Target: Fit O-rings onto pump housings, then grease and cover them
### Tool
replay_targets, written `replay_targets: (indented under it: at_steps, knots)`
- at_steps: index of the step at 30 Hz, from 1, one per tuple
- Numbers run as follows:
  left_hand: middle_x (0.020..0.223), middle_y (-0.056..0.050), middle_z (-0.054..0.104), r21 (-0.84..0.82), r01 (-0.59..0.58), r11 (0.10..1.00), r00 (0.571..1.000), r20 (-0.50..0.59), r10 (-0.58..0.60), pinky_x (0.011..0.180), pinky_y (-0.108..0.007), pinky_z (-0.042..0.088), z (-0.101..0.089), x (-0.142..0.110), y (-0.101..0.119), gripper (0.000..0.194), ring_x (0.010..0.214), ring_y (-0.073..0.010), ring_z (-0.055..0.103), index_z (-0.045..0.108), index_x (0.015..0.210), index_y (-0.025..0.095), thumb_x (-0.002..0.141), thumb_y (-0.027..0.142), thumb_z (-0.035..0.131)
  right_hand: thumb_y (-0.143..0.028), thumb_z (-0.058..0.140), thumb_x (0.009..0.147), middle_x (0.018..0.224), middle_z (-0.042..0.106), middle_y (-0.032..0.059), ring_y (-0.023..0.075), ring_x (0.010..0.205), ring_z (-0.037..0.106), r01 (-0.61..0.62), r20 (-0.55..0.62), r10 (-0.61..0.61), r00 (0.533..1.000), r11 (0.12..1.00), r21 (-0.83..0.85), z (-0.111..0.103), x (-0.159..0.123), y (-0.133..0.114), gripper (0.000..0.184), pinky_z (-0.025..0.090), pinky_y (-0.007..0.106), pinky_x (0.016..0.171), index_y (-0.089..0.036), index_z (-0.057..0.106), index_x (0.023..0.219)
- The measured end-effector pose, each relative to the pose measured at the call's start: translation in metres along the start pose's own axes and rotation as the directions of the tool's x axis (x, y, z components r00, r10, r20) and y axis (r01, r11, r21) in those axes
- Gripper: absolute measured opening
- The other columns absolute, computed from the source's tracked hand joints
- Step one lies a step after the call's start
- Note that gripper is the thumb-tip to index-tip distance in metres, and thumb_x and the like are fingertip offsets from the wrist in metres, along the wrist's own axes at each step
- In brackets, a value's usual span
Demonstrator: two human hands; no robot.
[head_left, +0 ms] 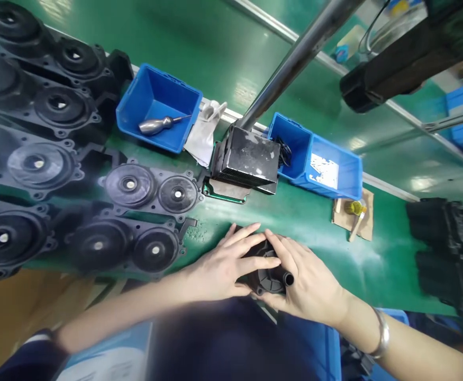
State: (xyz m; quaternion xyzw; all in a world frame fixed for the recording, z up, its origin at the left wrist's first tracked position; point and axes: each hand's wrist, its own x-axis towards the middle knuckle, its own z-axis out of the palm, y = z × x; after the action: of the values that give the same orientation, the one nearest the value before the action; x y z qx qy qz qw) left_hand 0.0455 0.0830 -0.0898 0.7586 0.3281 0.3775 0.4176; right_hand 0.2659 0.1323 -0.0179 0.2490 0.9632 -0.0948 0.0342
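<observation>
Near the front edge of the green bench, both my hands are around a black plastic housing [269, 280] with ribs and a short round pipe stub. My left hand [225, 264] grips it from the left, its fingers laid over the top. From the other side my right hand [306, 275] wraps it, thumb at the near edge. Much of the housing is hidden under my fingers. To the left lie black double-round castings, the nearest one [136, 243] beside my left forearm.
A black metal block [251, 159] on a slanted pole stands beyond my hands. Behind are a blue bin [128, 114] with a screwdriver [155, 126], a white cloth [203, 137] and a divided blue bin [334, 188]. Cardboard [366, 227] carries a brush. Black parts [441, 254] are stacked right.
</observation>
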Motion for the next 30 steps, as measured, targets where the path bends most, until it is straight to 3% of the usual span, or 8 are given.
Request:
replay_targets:
  at_steps: [2,5,9,11,18,23,27,30]
  knots:
    - [0.157,-0.01,0.026,-0.134,0.023,0.991,0.999,-0.032,-0.027,0.121,-0.057,0.01,-0.003,-0.001,0.004,0.071,0.15,-0.032,0.007,0.04,0.141,0.025,0.076,0.014,0.065,-0.064,0.049,0.093,0.135,0.044,0.0276,0.0402,0.115,0.05,-0.008,-0.006,0.008,1.0,1.0,-0.005,0.0,0.0,0.0,0.101,0.048,0.055,0.093,0.004,0.005,0.153]
    - [0.16,-0.01,0.014,-0.334,0.073,0.94,0.97,-0.196,-0.145,0.122,-0.053,0.012,0.001,-0.002,0.008,0.09,0.149,-0.0324,0.005,0.018,0.151,0.024,0.075,0.019,0.066,-0.063,0.05,0.092,0.132,0.046,0.028,0.0399,0.112,0.051,-0.013,-0.008,0.013,1.0,1.0,-0.003,-0.001,0.0,-0.001,0.101,0.047,0.056,0.092,0.005,0.005,0.153]
    - [0.16,-0.013,0.007,-0.556,0.272,0.785,0.841,-0.259,-0.475,0.121,-0.053,0.016,0.025,0.002,0.011,0.097,0.148,-0.0316,0.01,0.003,0.151,0.025,0.082,0.038,0.069,-0.052,0.058,0.088,0.129,0.048,0.027,0.0398,0.112,0.05,-0.043,-0.01,0.043,0.999,0.999,-0.008,-0.003,-0.001,-0.005,0.097,0.042,0.057,0.097,0.004,0.011,0.151]
    - [0.158,-0.015,0.013,-0.63,0.283,0.723,0.807,-0.251,-0.535,0.12,-0.053,0.02,0.036,0.005,0.013,0.096,0.146,-0.0319,0.018,0.005,0.15,0.025,0.082,0.04,0.071,-0.044,0.061,0.084,0.128,0.049,0.0265,0.0398,0.112,0.05,-0.069,0.0,0.069,0.998,0.997,-0.026,-0.004,-0.001,-0.007,0.091,0.039,0.058,0.1,0.004,0.017,0.148]
    - [0.147,-0.015,0.031,-0.77,0.12,0.627,0.808,-0.291,-0.512,0.114,-0.05,0.03,0.044,0.012,0.011,0.094,0.139,-0.0298,0.031,0.009,0.146,0.026,0.079,0.029,0.074,-0.037,0.067,0.073,0.115,0.055,0.0239,0.0391,0.104,0.054,-0.097,-0.042,0.097,0.994,0.995,-0.003,-0.001,0.002,-0.009,0.07,0.047,0.053,0.088,-0.002,0.04,0.127]
    - [0.13,-0.012,0.042,-0.758,0.165,0.63,0.823,-0.246,-0.512,0.107,-0.047,0.038,0.041,0.011,0.012,0.094,0.122,-0.0266,0.045,0.01,0.147,0.024,0.079,0.028,0.073,-0.037,0.063,0.073,0.107,0.056,0.0224,0.0383,0.094,0.056,-0.122,-0.046,0.122,0.991,0.992,0.004,0.001,0.004,-0.009,0.062,0.049,0.051,0.077,-0.004,0.043,0.121]
    - [0.113,-0.007,0.048,-0.788,0.198,0.583,0.809,-0.205,-0.552,0.095,-0.042,0.047,0.04,0.011,0.014,0.091,0.101,-0.0212,0.053,0.012,0.148,0.026,0.079,0.028,0.072,-0.036,0.064,0.072,0.107,0.057,0.0215,0.0374,0.095,0.056,-0.153,-0.026,0.153,0.988,0.988,0.001,0.001,0.003,-0.01,0.06,0.049,0.049,0.078,-0.005,0.044,0.12]
    - [0.115,-0.007,0.05,-0.771,0.199,0.605,0.811,-0.218,-0.544,0.095,-0.042,0.048,0.039,0.01,0.011,0.09,0.103,-0.0216,0.054,0.018,0.146,0.025,0.077,0.03,0.076,-0.036,0.065,0.07,0.107,0.057,0.0204,0.0367,0.096,0.057,-0.184,-0.036,0.185,0.982,0.983,0.007,0.002,0.004,-0.011,0.06,0.049,0.049,0.081,-0.007,0.046,0.119]
